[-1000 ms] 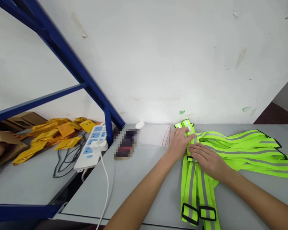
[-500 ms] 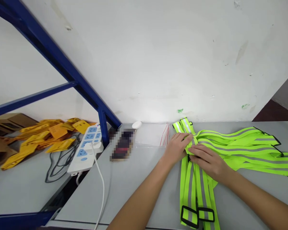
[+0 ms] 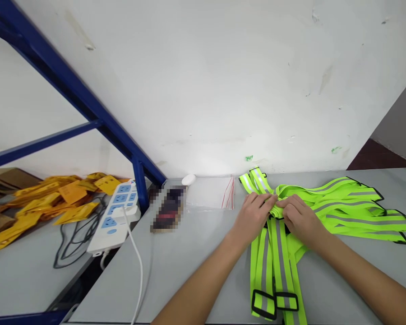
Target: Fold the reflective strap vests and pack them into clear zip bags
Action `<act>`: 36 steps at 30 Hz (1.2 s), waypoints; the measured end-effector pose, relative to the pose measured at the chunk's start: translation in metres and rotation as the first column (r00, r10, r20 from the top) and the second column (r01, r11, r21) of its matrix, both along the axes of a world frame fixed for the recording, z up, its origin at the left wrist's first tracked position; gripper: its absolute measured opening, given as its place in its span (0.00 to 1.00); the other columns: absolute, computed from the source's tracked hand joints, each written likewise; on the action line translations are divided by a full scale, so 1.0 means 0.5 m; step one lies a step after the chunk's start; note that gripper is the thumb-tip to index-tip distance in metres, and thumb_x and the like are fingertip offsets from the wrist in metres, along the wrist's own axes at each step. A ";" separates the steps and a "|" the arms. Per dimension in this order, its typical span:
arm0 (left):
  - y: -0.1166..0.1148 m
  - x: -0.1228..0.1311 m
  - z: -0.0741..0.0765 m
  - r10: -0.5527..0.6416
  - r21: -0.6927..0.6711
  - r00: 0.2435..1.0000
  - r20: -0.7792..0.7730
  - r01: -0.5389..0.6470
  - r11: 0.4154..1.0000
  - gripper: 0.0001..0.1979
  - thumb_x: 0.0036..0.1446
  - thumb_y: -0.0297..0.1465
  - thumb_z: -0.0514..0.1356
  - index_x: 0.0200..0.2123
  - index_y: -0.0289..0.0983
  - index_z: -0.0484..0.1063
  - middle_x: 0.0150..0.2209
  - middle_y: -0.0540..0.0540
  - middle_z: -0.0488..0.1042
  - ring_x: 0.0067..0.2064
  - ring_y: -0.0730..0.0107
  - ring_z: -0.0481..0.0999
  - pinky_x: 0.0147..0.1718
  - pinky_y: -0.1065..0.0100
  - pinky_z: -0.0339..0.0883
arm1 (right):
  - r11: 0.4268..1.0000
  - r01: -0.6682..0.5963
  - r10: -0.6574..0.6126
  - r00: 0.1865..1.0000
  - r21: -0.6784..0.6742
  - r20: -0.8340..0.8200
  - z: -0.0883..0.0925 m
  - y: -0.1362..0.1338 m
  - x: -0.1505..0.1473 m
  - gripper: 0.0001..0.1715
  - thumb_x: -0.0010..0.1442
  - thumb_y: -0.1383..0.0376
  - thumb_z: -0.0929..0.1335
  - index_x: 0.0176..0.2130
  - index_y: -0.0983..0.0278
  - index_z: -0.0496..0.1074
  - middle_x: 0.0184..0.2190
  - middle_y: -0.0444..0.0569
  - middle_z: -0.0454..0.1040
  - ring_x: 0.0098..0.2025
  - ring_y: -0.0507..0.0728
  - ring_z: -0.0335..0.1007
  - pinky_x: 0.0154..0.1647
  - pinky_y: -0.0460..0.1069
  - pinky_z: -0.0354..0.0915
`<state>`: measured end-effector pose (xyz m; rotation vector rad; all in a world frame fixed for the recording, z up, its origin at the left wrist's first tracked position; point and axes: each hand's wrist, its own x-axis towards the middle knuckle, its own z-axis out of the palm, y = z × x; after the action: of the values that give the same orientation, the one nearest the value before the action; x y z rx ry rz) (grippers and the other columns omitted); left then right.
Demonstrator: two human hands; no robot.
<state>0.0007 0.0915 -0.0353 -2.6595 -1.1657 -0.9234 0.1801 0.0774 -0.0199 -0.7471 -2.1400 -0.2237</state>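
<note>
On the grey tabletop point(image 3: 196, 243), we are pinching the neon-yellow reflective straps point(image 3: 280, 246) with left hand point(image 3: 253, 214) and right hand point(image 3: 299, 219), seemingly bunching their middle, though our grip is hiding it, while buckled ends point(image 3: 287, 301) are lying loose, ungathered.

A white wall point(image 3: 206, 90) fills the far side, scuffed with pale streaks and small chips; low on it sit two small green marks point(image 3: 249, 158), one near the middle, one farther right. A gray tabletop point(image 3: 196, 253) meets its foot. On the left, blue metal framing point(image 3: 54, 67) slants down toward the table, beside another gray surface point(image 3: 20, 284). At far right, dark reddish-brown floor point(image 3: 372, 155) borders a shaded gray wall point(image 3: 402, 113). Light falls brightest low on the white wall.
</note>
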 end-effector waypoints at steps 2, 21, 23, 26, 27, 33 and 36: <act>-0.002 0.002 0.003 -0.014 -0.011 0.999 0.044 0.015 1.000 0.23 0.61 0.19 0.47 0.58 0.37 0.63 0.49 0.43 0.74 0.45 0.63 0.69 0.47 0.60 0.66 | 1.000 -0.002 0.002 1.000 -0.015 -0.002 0.000 0.004 0.007 0.17 0.59 0.80 0.60 0.28 0.59 0.58 0.29 0.48 0.71 0.37 0.58 0.70 0.34 0.54 0.71; -0.012 -0.021 0.017 -0.095 0.403 0.984 0.150 0.027 0.915 0.17 0.61 0.23 0.53 0.50 0.45 0.67 0.40 0.48 0.78 0.40 0.68 0.74 0.48 0.60 0.63 | 0.990 0.143 -0.140 0.983 -0.016 0.117 0.036 -0.068 0.022 0.38 0.55 0.80 0.57 0.63 0.64 0.58 0.28 0.50 0.65 0.32 0.59 0.67 0.50 0.61 0.69; -0.029 -0.012 0.017 -0.159 0.424 0.976 0.152 0.081 0.902 0.19 0.60 0.23 0.54 0.53 0.46 0.65 0.40 0.49 0.78 0.40 0.69 0.74 0.49 0.60 0.63 | 0.994 0.101 -0.098 0.992 -0.039 0.074 0.030 -0.085 0.043 0.38 0.55 0.80 0.59 0.63 0.63 0.58 0.33 0.52 0.69 0.38 0.61 0.70 0.53 0.60 0.68; -0.051 0.010 0.016 -0.316 0.332 0.913 0.256 0.224 0.916 0.23 0.61 0.28 0.57 0.59 0.47 0.59 0.42 0.47 0.77 0.44 0.67 0.74 0.50 0.58 0.66 | 0.997 0.029 -0.029 1.000 -0.074 -0.002 0.017 -0.110 0.082 0.36 0.57 0.79 0.60 0.63 0.63 0.59 0.50 0.59 0.70 0.55 0.64 0.67 0.54 0.57 0.69; -0.056 0.018 0.017 -0.332 0.239 0.887 0.321 0.263 0.935 0.27 0.60 0.33 0.59 0.60 0.46 0.56 0.45 0.45 0.76 0.47 0.65 0.73 0.50 0.57 0.67 | 0.995 0.009 -0.012 0.999 -0.098 -0.035 0.015 -0.118 0.094 0.35 0.57 0.79 0.60 0.62 0.63 0.59 0.54 0.59 0.68 0.58 0.64 0.64 0.55 0.57 0.68; -0.020 0.076 0.073 -0.197 -0.530 0.898 0.393 0.396 0.749 0.51 0.38 0.41 0.73 0.64 0.45 0.53 0.66 0.40 0.55 0.66 0.49 0.56 0.58 0.51 0.61 | 0.944 -0.018 -0.101 0.934 -0.329 -0.342 0.059 -0.145 0.132 0.28 0.60 0.74 0.64 0.58 0.56 0.66 0.48 0.49 0.77 0.47 0.59 0.76 0.46 0.49 0.74; 0.035 0.120 0.113 -0.272 -0.611 0.825 0.496 0.554 0.566 0.37 0.43 0.34 0.71 0.58 0.43 0.64 0.61 0.43 0.65 0.64 0.51 0.59 0.60 0.53 0.59 | 0.904 -0.005 -0.216 0.858 -0.428 -0.466 0.113 -0.134 0.143 0.17 0.60 0.66 0.68 0.49 0.57 0.74 0.43 0.49 0.80 0.42 0.61 0.78 0.40 0.51 0.75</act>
<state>0.0608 0.1091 0.0214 -3.6985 -1.1520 -1.2467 0.2514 0.0105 0.0367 -1.0426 -1.6481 0.3584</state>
